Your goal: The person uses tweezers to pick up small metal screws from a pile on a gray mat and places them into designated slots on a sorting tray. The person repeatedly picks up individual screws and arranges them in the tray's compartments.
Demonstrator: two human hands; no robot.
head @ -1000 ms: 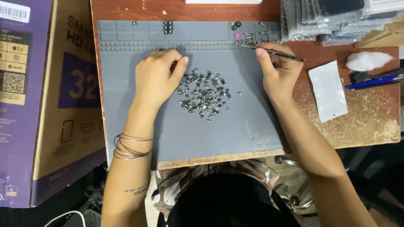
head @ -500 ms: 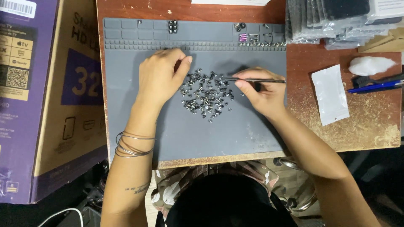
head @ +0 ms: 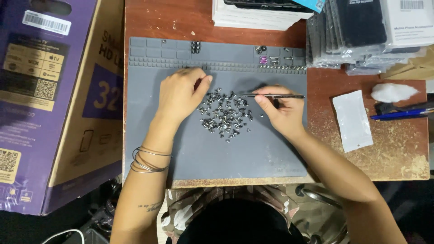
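Your left hand (head: 181, 92) rests half-curled and empty at the left edge of the pile of small screws (head: 225, 115) on the grey mat (head: 203, 153), your right hand (head: 282, 110) pinches tweezers (head: 271, 96) over it, and most screws seem unsorted, few lying in the top-right compartments (head: 280, 59).

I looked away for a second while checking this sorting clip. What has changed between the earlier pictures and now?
The right hand, holding the tweezers, moved from the mat's upper right compartments down and left, so the tips now reach the pile of small screws. The left hand stayed resting beside the pile, and the grey mat did not shift.
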